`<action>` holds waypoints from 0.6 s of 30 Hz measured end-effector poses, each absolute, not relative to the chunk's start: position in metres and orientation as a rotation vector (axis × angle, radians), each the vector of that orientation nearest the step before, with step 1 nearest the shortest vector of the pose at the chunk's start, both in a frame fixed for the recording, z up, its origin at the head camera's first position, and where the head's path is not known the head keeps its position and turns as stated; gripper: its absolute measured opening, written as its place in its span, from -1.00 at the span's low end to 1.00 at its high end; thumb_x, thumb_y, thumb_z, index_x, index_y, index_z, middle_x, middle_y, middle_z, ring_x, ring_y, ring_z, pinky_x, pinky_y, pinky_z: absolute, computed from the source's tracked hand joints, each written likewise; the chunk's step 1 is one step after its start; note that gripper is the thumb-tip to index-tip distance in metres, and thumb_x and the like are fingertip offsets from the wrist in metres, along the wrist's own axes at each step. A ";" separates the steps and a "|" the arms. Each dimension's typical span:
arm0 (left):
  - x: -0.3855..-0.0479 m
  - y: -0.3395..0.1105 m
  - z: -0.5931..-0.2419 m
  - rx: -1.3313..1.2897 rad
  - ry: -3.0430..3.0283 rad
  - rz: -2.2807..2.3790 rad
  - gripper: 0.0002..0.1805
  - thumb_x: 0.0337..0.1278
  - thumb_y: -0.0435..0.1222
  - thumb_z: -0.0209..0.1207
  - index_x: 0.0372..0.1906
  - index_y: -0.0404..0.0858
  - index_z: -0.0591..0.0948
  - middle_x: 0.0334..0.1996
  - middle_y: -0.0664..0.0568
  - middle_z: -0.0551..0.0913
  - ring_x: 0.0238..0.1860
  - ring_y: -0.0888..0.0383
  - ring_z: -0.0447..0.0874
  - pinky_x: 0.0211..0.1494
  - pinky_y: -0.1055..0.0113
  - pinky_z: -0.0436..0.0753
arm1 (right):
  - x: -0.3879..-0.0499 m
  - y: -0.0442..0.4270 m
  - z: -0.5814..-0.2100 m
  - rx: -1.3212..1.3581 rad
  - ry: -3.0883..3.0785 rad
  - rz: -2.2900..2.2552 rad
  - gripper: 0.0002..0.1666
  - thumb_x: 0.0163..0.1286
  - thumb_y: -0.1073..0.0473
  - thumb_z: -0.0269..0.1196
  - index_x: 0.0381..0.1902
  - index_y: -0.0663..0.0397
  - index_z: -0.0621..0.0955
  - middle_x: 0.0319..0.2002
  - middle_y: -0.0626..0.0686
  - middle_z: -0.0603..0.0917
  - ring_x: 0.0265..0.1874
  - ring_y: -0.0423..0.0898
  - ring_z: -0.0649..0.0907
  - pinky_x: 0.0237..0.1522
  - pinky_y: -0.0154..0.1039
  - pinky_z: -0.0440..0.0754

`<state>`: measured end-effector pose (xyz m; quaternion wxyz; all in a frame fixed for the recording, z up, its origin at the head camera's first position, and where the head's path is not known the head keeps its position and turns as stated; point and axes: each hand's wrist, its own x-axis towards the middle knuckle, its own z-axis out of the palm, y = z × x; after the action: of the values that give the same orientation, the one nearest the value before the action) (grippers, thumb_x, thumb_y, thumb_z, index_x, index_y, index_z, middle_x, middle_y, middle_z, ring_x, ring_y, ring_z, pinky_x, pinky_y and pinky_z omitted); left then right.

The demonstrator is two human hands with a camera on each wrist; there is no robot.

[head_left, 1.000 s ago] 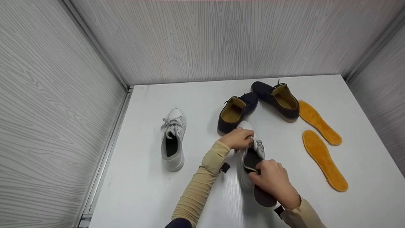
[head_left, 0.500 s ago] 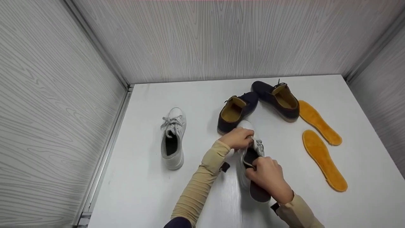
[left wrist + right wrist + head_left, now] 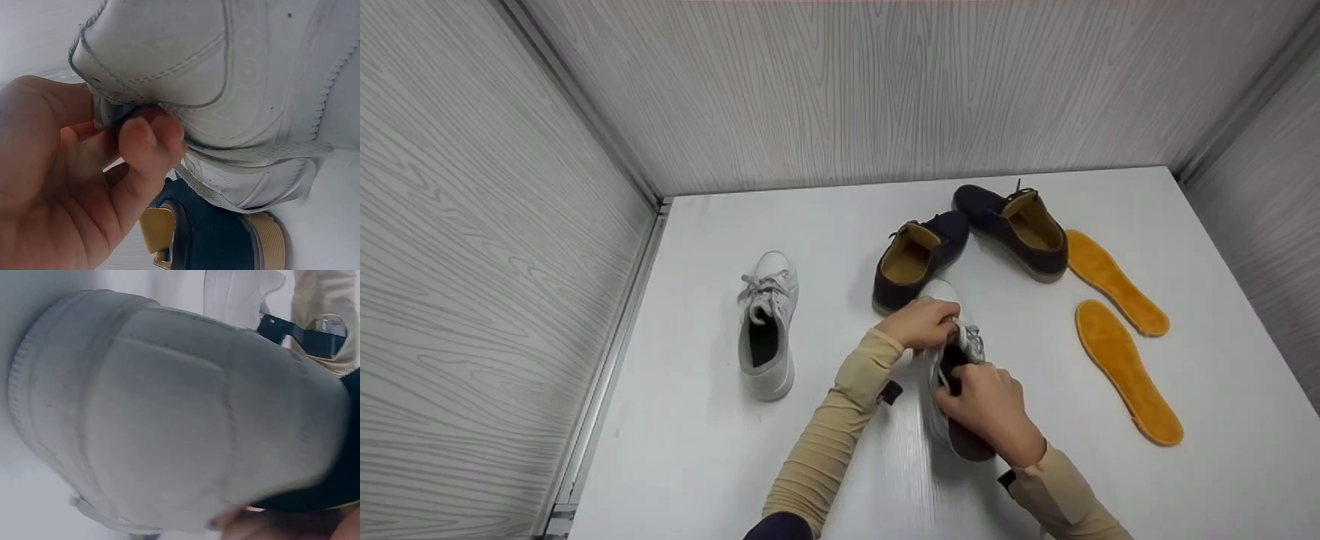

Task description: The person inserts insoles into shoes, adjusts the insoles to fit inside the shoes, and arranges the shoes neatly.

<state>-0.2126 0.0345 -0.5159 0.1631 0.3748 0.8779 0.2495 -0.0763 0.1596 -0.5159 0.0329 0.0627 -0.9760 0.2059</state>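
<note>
A: Since a second ago the right hand (image 3: 990, 405) has edged forward, taking the dark insole (image 3: 971, 444) deeper into the white shoe (image 3: 163, 405). Less of its end sticks out behind now.

B: How is that hand set?

A: Thumb and bent fingers grip the insole at the shoe's opening. The right wrist view is blurred around the fingertips, so I can't say exactly where they press.

B: And the shoe itself?

A: On the table (image 3: 675, 420), heel towards the person at six o'clock, toe at about twelve.

B: The left hand (image 3: 919, 326)?

A: Farther up, at the shoe's eleven o'clock. It hasn't let go: the left wrist view shows its fingers pinching the edge of the upper by the opening, with a loose lace close by.

B: What lies beyond?

A: Counting from that shoe, the nearer orange insole (image 3: 1129, 375) is at three o'clock, well apart. The other white shoe (image 3: 786, 330) stands towards nine, its lace tied and its toe facing twelve.

B: Farther still?

A: The farther orange insole (image 3: 1116, 281) at two o'clock. One dark shoe (image 3: 941, 259) sits near twelve, just beside the white toe; the second dark shoe (image 3: 1011, 232) is at one, with a pale wood-grain wall (image 3: 810, 90) behind.
</note>
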 end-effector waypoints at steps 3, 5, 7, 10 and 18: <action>-0.212 0.033 -0.515 1.042 2.483 0.739 -0.84 0.38 -0.31 0.00 -0.37 -0.21 0.48 -0.54 0.06 0.49 -0.69 0.19 0.49 -0.60 0.39 0.49 | -0.064 0.157 -0.498 0.212 -3.149 0.511 -0.70 0.04 -0.02 0.33 -0.65 0.03 0.52 -0.60 0.14 0.50 -0.67 0.13 0.53 -0.64 0.04 0.47; -0.212 0.033 -0.516 1.031 2.469 0.762 -0.84 0.38 -0.31 -0.01 -0.37 -0.21 0.48 -0.55 0.06 0.49 -0.73 0.21 0.47 -0.63 0.39 0.49 | -0.054 0.155 -0.486 0.239 -3.233 0.439 -0.66 0.06 -0.06 0.35 -0.53 0.10 0.56 -0.54 0.21 0.52 -0.62 0.18 0.56 -0.61 0.07 0.50; -0.212 0.033 -0.517 1.033 2.458 0.776 -0.84 0.38 -0.31 -0.01 -0.36 -0.22 0.49 -0.55 0.05 0.50 -0.74 0.22 0.46 -0.65 0.38 0.49 | -0.048 0.153 -0.478 0.265 -3.286 0.402 -0.60 0.06 -0.08 0.36 -0.47 0.16 0.56 -0.52 0.23 0.52 -0.59 0.21 0.58 -0.58 0.09 0.52; -0.211 0.033 -0.517 1.035 2.441 0.784 -0.83 0.39 -0.32 -0.02 -0.36 -0.23 0.49 -0.56 0.05 0.51 -0.74 0.22 0.46 -0.65 0.38 0.50 | -0.044 0.151 -0.476 0.278 -3.294 0.428 -0.65 0.08 0.00 0.33 -0.53 0.17 0.52 -0.55 0.22 0.49 -0.60 0.20 0.56 -0.57 0.09 0.52; -0.211 0.034 -0.517 1.044 2.479 0.768 -0.84 0.37 -0.32 0.00 -0.38 -0.22 0.49 -0.55 0.05 0.51 -0.74 0.21 0.46 -0.65 0.39 0.47 | -0.057 0.148 -0.493 0.255 -3.200 0.497 -0.79 0.14 0.21 0.20 -0.62 0.15 0.47 -0.53 0.28 0.50 -0.60 0.28 0.57 -0.58 0.13 0.51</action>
<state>-0.2107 0.0339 -0.5170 0.1714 0.3678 0.8730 0.2705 -0.0567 0.1481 -0.4928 -0.0533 0.0783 -0.9837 0.1527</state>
